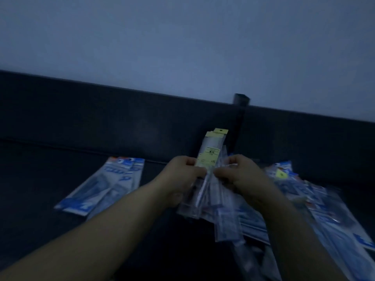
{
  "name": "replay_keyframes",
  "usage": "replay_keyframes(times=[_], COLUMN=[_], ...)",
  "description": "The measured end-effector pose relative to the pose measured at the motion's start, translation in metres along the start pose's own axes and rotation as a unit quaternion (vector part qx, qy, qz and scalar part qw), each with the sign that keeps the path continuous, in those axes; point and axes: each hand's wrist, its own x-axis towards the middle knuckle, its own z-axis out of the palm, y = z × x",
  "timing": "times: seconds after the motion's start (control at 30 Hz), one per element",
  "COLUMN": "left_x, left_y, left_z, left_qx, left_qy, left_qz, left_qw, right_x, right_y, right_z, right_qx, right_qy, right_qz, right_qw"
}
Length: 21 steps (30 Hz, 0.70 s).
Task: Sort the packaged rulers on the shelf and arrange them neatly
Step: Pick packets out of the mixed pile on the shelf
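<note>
At centre frame, the left hand (182, 175) and right hand (241, 173) pinched a yellow-topped ruler packet (211, 153) that rose above both grips.

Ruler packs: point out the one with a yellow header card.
The upright pack held in the left hand and right hand; the flat packs on the shelf are printed blue and white.

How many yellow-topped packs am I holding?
2: front pack, in the left hand, and rear pack behind it. The right hand pinches clear packs beside; more may be hidden.
</note>
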Motion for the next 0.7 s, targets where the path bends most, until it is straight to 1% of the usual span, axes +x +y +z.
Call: replay_keyframes(times=[0.13,0.27,0.43,0.5,0.6,0.7], left_x=[-0.044,-0.099,-0.168,-0.194,-0.228,-0.255], left_y=[-0.004,-0.006,-0.011,-0.016,-0.021,-0.024], left_z=[-0.076,-0.163,-0.267,-0.307,-0.362,-0.408], left_qx=[-0.021,-0.047,-0.037,-0.032,-0.034,-0.033], left_qy=[0.067,0.117,0.208,0.245,0.301,0.339], left_qz=[0.02,0.009,0.024,0.028,0.022,0.019], left_qw=[0.997,0.992,0.977,0.969,0.953,0.94], right_x=[-0.015,-0.037,-0.069,-0.083,-0.098,-0.106], right_y=[-0.034,-0.07,-0.113,-0.129,-0.151,-0.169], right_z=[0.077,0.167,0.283,0.328,0.39,0.444], right_qx=[-0.003,0.014,0.025,0.04,0.072,0.064], right_qy=[-0.055,-0.119,-0.195,-0.229,-0.3,-0.339], right_qz=[-0.033,-0.054,-0.084,-0.092,-0.08,-0.092], right_qw=[0.998,0.991,0.977,0.968,0.948,0.934])
